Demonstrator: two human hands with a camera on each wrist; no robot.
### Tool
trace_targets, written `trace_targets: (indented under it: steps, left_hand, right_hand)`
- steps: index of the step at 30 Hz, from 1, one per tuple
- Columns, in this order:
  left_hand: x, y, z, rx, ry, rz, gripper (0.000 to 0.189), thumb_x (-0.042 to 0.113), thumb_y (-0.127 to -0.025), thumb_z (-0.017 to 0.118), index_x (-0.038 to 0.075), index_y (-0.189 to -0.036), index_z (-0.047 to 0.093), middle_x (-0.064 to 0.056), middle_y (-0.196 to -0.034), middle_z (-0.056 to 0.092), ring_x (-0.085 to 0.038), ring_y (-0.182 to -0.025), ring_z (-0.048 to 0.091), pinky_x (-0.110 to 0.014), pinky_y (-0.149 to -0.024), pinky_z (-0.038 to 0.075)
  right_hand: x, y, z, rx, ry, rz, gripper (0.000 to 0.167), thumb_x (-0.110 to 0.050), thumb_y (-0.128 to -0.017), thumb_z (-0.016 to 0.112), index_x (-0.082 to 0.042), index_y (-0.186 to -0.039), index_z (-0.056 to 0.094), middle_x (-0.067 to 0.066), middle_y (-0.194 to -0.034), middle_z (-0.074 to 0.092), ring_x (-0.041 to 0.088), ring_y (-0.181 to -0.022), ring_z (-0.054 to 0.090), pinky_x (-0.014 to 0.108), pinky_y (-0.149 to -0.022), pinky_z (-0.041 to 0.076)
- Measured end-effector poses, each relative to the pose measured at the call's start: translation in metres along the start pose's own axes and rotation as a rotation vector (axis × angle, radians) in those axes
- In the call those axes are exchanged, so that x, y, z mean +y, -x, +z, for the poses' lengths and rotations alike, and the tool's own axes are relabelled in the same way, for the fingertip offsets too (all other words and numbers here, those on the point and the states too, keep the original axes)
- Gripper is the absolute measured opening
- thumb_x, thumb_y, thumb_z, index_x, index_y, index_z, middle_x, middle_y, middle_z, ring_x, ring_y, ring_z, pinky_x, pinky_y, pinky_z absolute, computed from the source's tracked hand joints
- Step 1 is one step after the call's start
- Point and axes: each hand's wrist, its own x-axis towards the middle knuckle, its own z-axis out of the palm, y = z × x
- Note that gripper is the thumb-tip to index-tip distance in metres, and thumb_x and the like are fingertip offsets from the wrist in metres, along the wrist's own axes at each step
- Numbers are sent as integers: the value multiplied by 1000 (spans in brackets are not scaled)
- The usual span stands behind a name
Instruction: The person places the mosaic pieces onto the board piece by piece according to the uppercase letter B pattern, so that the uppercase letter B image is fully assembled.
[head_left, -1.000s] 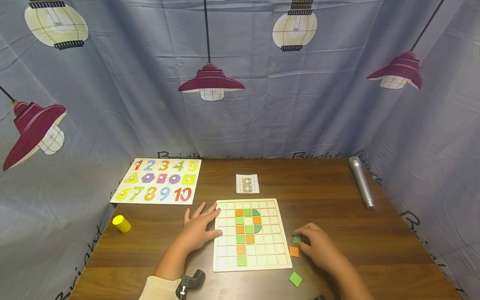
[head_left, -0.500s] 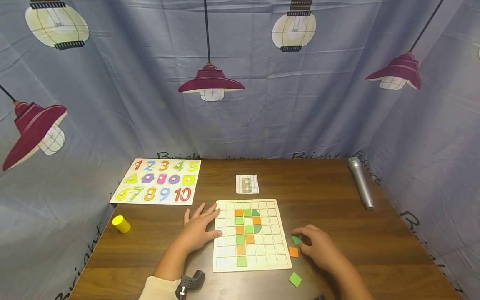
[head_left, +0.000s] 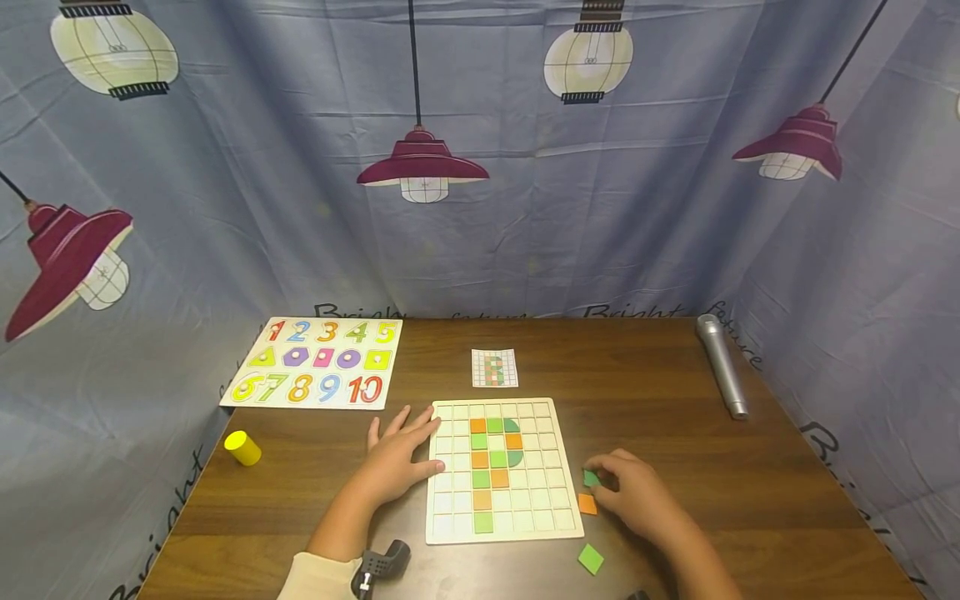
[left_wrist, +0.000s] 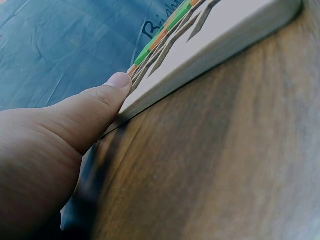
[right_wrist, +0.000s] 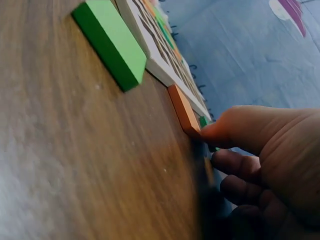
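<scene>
In the head view my left hand (head_left: 397,462) rests spread along the left edge of a pale wooden grid board (head_left: 542,500). Its thumb (left_wrist: 112,86) lies over the rim in the left wrist view. Orange, light green and rounded dark green tiles fill some cells, forming a P-like figure. Right of the board my right hand (head_left: 639,493) pinches a small dark green tile (head_left: 590,478) between thumb and fingers, low at the table. The fingers partly cover that tile. Just in front lies an orange tile (head_left: 587,504), and nearer me a light green square tile (head_left: 591,559).
A small pattern card (head_left: 510,360) lies behind the board. At the back left is a number-and-shape puzzle board (head_left: 311,402), with a yellow cylinder (head_left: 243,448) in front of it. A silver microphone (head_left: 723,367) lies at the right. Curtains hang around the table.
The dark green tile has turned between my right fingers, showing a different outline, and shifted slightly. My left hand and the board stay where they were.
</scene>
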Motion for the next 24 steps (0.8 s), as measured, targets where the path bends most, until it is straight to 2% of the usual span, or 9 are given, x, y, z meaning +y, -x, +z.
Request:
trace_targets:
  steps: [5, 11, 17, 24]
  left_hand:
    - [0, 0, 1, 5, 5, 0, 76, 49, -90, 79, 24, -156, 52, 6, -171, 32, -37, -161, 19, -74, -120, -10]
    - [0, 0, 1, 2, 12, -4, 77, 49, -90, 79, 25, -157, 50, 7, -172, 30, -37, -162, 16, -73, -120, -13]
    - [0, 0, 1, 0, -2, -2, 77, 48, -90, 79, 25, -158, 50, 7, -172, 31, -36, -162, 17, -74, -120, -11]
    - [1, 1, -1, -2, 1, 1, 76, 47, -90, 79, 24, -157, 50, 7, -172, 31, -36, -162, 17, -74, -120, -11]
  right_hand:
    - [-12, -1, 1, 27, 19, -1, 27, -14, -89, 78, -22, -114, 76, -7, -112, 70, 13, -103, 65, 42, -90, 58]
    - [-33, -5, 14, -1, 0, 9, 30, -15, -91, 77, -24, -120, 75, -7, -119, 69, 15, -107, 66, 44, -93, 58]
    - [-54, -10, 26, -26, 3, -41, 29, -15, -91, 78, -26, -119, 75, -12, -112, 68, 7, -93, 58, 34, -84, 55]
    - [-72, -17, 40, -57, -3, -131, 27, -16, -93, 76, -24, -120, 75, -13, -113, 68, 6, -96, 59, 30, -84, 55]
